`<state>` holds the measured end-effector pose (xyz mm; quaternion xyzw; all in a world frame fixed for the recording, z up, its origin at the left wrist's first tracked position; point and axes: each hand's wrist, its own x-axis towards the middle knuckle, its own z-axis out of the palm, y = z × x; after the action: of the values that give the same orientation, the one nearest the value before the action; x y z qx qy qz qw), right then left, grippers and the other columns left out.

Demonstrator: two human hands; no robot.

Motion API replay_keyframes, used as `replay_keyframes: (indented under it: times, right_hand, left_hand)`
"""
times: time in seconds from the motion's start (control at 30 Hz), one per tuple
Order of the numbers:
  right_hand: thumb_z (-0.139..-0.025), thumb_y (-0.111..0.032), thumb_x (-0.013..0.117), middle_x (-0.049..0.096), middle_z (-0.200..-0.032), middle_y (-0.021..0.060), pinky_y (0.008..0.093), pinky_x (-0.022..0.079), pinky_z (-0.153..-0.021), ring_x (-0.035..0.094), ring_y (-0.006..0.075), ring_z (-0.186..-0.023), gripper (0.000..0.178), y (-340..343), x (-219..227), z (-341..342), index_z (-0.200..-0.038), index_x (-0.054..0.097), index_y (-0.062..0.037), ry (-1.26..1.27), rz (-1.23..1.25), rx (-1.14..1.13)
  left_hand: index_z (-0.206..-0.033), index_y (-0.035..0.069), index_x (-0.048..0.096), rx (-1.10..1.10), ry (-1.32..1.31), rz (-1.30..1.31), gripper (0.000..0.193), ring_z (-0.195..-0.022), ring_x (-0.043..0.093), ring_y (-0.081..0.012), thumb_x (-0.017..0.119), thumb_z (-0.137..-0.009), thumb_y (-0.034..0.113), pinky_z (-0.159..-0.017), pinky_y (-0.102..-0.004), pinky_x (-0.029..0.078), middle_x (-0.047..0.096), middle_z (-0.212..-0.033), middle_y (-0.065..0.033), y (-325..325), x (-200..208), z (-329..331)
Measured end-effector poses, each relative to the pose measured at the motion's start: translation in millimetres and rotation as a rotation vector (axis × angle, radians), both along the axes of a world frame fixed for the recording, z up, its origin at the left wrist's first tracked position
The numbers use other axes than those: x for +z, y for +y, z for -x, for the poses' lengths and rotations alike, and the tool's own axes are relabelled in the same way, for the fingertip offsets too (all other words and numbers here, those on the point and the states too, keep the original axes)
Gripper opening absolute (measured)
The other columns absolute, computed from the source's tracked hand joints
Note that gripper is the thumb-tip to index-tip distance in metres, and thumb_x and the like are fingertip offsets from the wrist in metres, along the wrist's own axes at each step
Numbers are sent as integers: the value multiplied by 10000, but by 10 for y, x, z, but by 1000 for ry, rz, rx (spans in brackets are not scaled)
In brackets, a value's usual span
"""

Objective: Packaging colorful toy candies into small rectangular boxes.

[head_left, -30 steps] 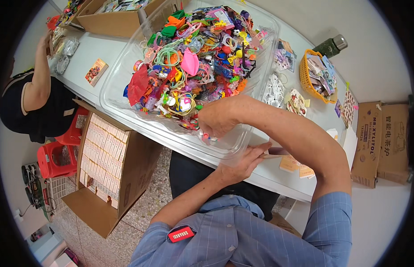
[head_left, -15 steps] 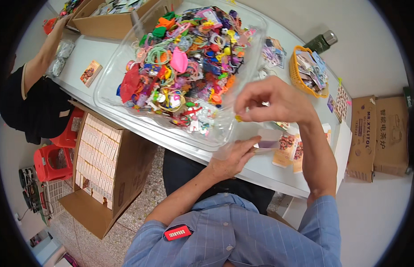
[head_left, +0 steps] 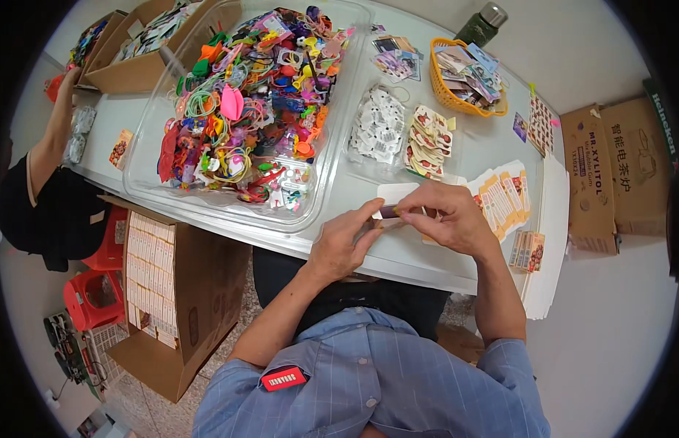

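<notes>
My left hand (head_left: 344,244) grips the near left side of a small open box (head_left: 396,193) between thumb and fingers. The box has a white raised flap and a dark purplish inside. At its opening, my right hand (head_left: 450,217) pinches a small yellow thing (head_left: 397,210), mostly hidden by the fingertips. To the left lies a large clear plastic tub (head_left: 321,182) heaped with small colourful toys, bands and trinkets (head_left: 270,95). Just right of my right hand, printed flat cartons (head_left: 500,197) are fanned out on the white table (head_left: 339,252).
Beyond my hands lie a bag of small white packets (head_left: 378,124) and a stack of printed cut-outs (head_left: 429,141). A yellow basket (head_left: 467,108) holds cards; a green flask (head_left: 482,24) stands behind. Small boxes (head_left: 527,251) sit right. A carton of boxes (head_left: 208,277) stands left, near another person's arm (head_left: 51,139).
My right hand has come down from over the tub's right edge to the box's opening, bringing the small yellow thing. My left hand still holds the box. The view has shifted rightward.
</notes>
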<state>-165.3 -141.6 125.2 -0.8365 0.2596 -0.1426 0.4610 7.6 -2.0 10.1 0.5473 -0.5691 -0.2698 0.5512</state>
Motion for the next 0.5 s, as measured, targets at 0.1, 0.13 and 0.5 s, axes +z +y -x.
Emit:
replay_keyframes:
  times: [0.1,0.13,0.5]
  right_hand:
    - [-858,-22,769,699,-898,44,277,468,-652,619,133,-789,160,19,3,55,-1017,761,-32,-47,68,6]
    - [-857,-26,773,702,-933,52,285,481,-671,626,148,-811,178,25,11,66,-1035,758,-34,-51,114,4]
    - [-870,-9,752,690,-1046,69,256,492,-653,618,123,-794,322,72,-16,150,-1189,706,-22,-55,118,-95]
  left_hand:
    - [-1422,67,556,4,2,-6,565,-883,706,-358,745,-889,50,-777,-416,552,709,-970,-198,7,-17,4]
    - [-1424,69,555,8,-5,-11,570,-883,709,-356,748,-887,50,-777,-413,554,710,-973,-198,11,-21,4]
    - [-1412,78,569,19,-16,4,578,-891,715,-352,761,-870,34,-778,-409,562,716,-984,-193,28,-30,12]
